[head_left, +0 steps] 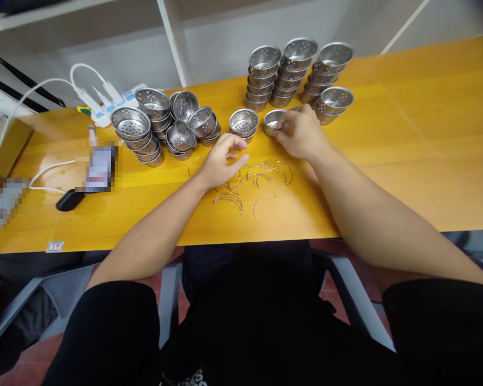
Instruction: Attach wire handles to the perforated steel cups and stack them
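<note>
My right hand (300, 131) pinches the rim of a small perforated metal cup (272, 122) standing on the table. My left hand (224, 161) is held over the table with thumb and fingers apart, nothing between them. Just behind it stands a short stack of the same cups (243, 122); whether the fingertips touch it I cannot tell. Below and between the hands lie several thin curved metal wires (261, 174), some partly hidden by my left hand. A single wire (261, 202) lies nearer the table's front edge.
Tall stacks of perforated cups (263, 75) rise at the back right, with a shorter stack (334, 104) before them. More cups (131, 126), some tipped, crowd the left. Beyond are a power strip (112, 107) with white cables and a phone (100, 167) on the yellow table (386, 177).
</note>
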The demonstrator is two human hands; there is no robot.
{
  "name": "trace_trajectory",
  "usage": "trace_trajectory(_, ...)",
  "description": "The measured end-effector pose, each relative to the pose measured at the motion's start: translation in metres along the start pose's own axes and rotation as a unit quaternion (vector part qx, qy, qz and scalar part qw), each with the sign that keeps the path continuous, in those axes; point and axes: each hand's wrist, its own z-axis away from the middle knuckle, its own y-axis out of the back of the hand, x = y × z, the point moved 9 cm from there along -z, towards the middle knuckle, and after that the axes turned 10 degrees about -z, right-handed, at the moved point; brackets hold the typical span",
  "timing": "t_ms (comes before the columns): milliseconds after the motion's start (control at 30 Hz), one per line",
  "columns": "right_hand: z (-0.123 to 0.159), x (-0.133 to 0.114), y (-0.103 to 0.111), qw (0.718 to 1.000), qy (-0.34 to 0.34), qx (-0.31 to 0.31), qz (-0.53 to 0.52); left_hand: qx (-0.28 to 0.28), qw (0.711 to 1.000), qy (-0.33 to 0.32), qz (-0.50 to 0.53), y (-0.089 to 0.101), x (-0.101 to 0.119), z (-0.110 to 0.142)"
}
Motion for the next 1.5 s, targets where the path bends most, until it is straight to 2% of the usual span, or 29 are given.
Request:
trace_trajectory(133, 0.014, -0.061, 0.030, 0.989, 0.139, 0.033, -0.032, -0.004, 0.999, 0.025, 0.023, -0.005, -0.012, 0.000)
trace_trajectory(200, 0.027, -0.092, 0.040, 0.983, 0.177, 0.042, -0.026, -0.010, 0.999, 0.034, 0.039, -0.009, -0.017, 0.000)
trace_trajectory(267, 0.038, -0.111, 0.036, 0.986, 0.168, 0.014, -0.013, -0.005, 0.998, 0.034, 0.044, -0.010, -0.021, -0.001)
trace_trajectory(433, 0.057, -0.136, 0.001, 0.971, 0.192, -0.121, -0.078, 0.048, 0.998, -0.023, -0.030, 0.002, -0.012, -0.003)
trace_trajectory(533, 0.061, -0.139, -0.005, 0.944, 0.219, -0.165, -0.187, 0.049, 0.994, -0.063, -0.073, 0.004, -0.005, -0.004)
trace_trajectory(600, 0.057, -0.132, 0.002, 0.934, 0.217, -0.158, -0.234, 0.059, 0.993, -0.070, -0.076, 0.004, -0.006, -0.004)
trace_trajectory(633, 0.054, -0.126, 0.007, 0.938, 0.206, -0.148, -0.235, 0.066, 0.993, -0.065, -0.076, 0.005, -0.009, -0.005)
trace_trajectory(700, 0.045, -0.109, 0.015, 0.956, 0.172, -0.139, -0.194, 0.080, 0.993, -0.045, -0.076, 0.007, -0.016, -0.007)
trace_trajectory(767, 0.039, -0.092, 0.013, 0.965, 0.139, -0.185, -0.124, 0.091, 0.993, -0.025, -0.076, 0.009, -0.024, -0.009)
trace_trajectory(833, 0.039, -0.078, 0.003, 0.954, 0.124, -0.266, -0.068, 0.099, 0.992, -0.019, -0.077, 0.010, -0.029, -0.010)
trace_trajectory(900, 0.042, -0.072, -0.008, 0.938, 0.132, -0.317, -0.039, 0.102, 0.992, -0.027, -0.074, 0.012, -0.031, -0.010)
trace_trajectory(1067, 0.051, -0.082, -0.031, 0.923, 0.181, -0.338, -0.034, 0.098, 0.992, -0.031, -0.069, 0.011, -0.032, -0.009)
trace_trajectory(1233, 0.058, -0.095, -0.043, 0.930, 0.203, -0.308, 0.003, 0.098, 0.992, -0.043, -0.061, 0.010, -0.031, -0.008)
trace_trajectory(1367, 0.062, -0.103, -0.049, 0.932, 0.199, -0.303, 0.023, 0.097, 0.992, -0.050, -0.062, 0.010, -0.030, -0.008)
trace_trajectory(1500, 0.061, -0.108, -0.041, 0.927, 0.209, -0.310, -0.023, 0.101, 0.991, -0.045, -0.075, 0.013, -0.029, -0.008)
